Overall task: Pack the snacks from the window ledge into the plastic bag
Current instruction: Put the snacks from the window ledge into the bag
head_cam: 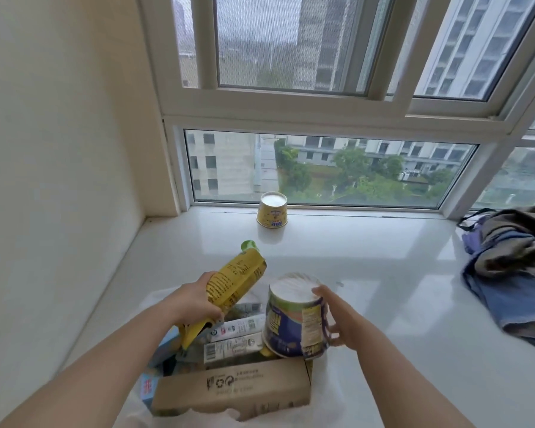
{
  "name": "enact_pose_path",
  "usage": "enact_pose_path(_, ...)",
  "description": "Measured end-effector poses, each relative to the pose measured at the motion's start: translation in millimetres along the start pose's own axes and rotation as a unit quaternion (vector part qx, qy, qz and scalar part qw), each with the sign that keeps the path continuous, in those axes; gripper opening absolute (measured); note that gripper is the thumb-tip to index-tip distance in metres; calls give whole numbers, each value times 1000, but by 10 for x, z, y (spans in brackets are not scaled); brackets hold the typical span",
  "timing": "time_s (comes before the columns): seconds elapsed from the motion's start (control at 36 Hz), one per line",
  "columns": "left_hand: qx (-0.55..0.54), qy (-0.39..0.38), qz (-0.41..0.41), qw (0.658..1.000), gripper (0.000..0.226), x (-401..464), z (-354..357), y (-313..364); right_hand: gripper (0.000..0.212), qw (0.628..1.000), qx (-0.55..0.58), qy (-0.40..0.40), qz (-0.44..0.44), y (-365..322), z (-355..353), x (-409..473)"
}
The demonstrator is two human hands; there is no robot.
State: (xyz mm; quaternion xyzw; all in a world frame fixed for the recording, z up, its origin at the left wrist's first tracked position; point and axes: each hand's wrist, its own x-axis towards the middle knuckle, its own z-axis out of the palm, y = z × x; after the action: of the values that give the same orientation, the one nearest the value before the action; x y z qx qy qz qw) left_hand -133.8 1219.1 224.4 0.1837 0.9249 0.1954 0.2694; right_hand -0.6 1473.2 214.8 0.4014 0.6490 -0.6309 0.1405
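My left hand (195,301) grips a yellow snack pouch (235,279) with a green top, tilted above the white plastic bag (278,406). My right hand (334,319) holds a purple upside-down noodle cup (294,319) by its side, over the bag's right part. Inside the bag lie a brown cardboard box (232,387), white cartons (235,338) and a blue packet (149,387). A small yellow cup (272,210) stands upside down on the white ledge (368,273) by the window glass.
A heap of blue and grey clothes (513,273) with a purple strap lies on the ledge at the right. The wall (59,180) bounds the ledge on the left, the window frame (322,208) at the back.
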Motion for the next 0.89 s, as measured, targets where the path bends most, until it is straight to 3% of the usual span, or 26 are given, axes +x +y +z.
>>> enact_pose_path(0.17, 123, -13, 6, 992, 92, -104, -214, 54, 46, 996, 85, -17, 20, 74, 11, 59)
enact_pose_path(0.33, 349, -83, 12, 933, 87, -201, -156, 291, 43, 977, 209, 27, 15, -18, -69, 62)
enact_pose_path(0.56, 332, -32, 52, 941, 76, 0, 54, 495, 47, 929, 364, -24, -58, -212, -283, -33)
enact_pose_path(0.67, 321, -8, 76, 944, 68, 203, 289, 705, 54, 927, 365, -24, -85, -276, -326, -64)
enact_pose_path(0.78, 289, 8, 23, 957, 74, 396, 507, 843, 68, 925, 369, -18, -89, -258, -348, -45)
enact_pose_path(0.89, 290, 96, 24, 952, 70, 420, 813, 842, 80, 928, 365, -13, -72, -169, -343, -10)
